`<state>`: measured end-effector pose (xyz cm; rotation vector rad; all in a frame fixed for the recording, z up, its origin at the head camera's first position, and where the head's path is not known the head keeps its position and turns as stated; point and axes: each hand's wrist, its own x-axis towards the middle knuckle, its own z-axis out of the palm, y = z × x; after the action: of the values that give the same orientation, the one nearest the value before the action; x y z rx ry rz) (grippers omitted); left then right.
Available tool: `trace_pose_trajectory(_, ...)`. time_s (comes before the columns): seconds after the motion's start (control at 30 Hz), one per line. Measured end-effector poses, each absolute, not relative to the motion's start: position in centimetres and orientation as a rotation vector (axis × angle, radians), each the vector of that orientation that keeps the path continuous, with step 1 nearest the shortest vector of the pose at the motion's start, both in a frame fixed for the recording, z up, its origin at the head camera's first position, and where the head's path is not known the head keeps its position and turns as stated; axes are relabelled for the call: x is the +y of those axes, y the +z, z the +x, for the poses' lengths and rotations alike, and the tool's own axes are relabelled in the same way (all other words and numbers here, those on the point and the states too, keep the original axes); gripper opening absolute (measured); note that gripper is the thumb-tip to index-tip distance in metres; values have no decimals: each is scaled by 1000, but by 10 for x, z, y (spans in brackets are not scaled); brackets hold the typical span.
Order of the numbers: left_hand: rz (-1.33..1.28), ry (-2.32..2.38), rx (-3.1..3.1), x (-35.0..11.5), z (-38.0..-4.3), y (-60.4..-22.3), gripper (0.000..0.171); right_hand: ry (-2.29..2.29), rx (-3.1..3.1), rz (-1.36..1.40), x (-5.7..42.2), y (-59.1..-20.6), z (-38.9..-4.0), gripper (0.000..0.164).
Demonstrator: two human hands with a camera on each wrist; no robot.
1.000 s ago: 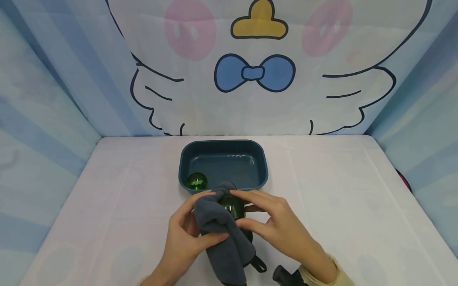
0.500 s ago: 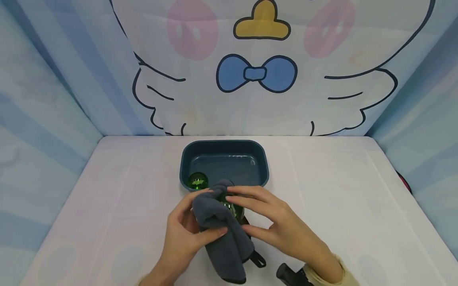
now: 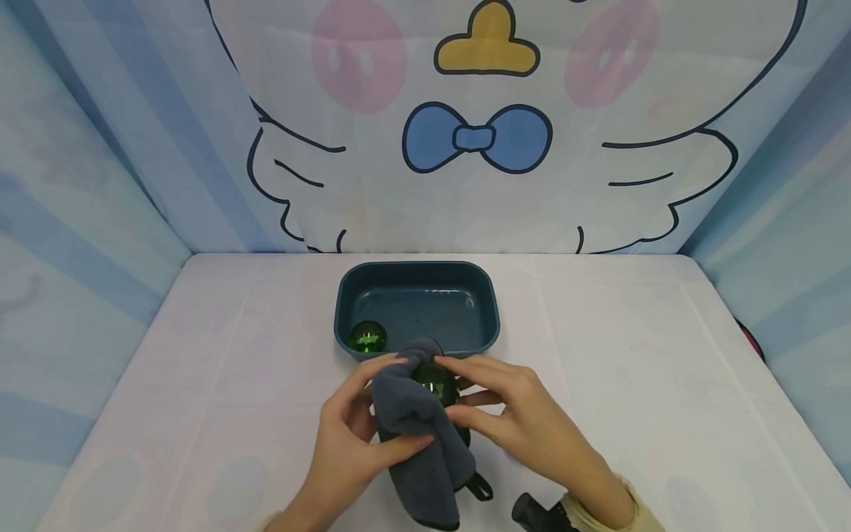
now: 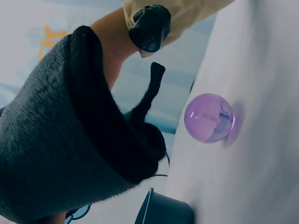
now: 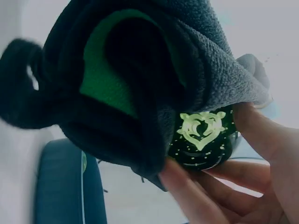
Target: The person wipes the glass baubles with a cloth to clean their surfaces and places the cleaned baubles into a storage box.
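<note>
In the head view my left hand (image 3: 364,436) grips a grey-blue towel (image 3: 425,451) with dark edging and a hanging loop, thumb on its near face. The cloth wraps part of a green glass ball (image 3: 435,382). My right hand (image 3: 518,406) pinches that ball from the right. In the right wrist view the ball (image 5: 202,137) looks dark with a bright yellow-green pattern, tucked under the towel (image 5: 212,60); the right thumb and fingers lie around it. The left wrist view shows mostly towel (image 4: 56,140), with the left fingers hidden behind it.
A dark teal basin (image 3: 425,314) stands just beyond my hands, with another green ball (image 3: 368,337) in its near left corner. The left wrist view also shows a purple transparent ball (image 4: 209,118) on the white table (image 4: 261,177), below the towel.
Half a second ago my right fingers were spread across the front of the ball; now they have drawn back to its right side. The towel and left hand have shifted slightly right.
</note>
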<state>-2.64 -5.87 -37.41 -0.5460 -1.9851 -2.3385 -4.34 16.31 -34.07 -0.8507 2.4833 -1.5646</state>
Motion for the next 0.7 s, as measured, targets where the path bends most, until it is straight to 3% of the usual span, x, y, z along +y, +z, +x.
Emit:
trace_pose_trajectory(0.2, -484, -2336, -1986, -60, -27, -371, 66, -1514, 2454, -893, 164, -340, -45, 52)
trace_pose_trajectory(0.43, -383, -2421, -2000, -62, -28, -372, 72, -1408, 2568, -1115, 168, -339, -46, 68)
trace_pose_trajectory(0.7, -387, -2484, -1985, -62, -26, -372, 71, -1384, 2617, -1308, 164, -340, -46, 67)
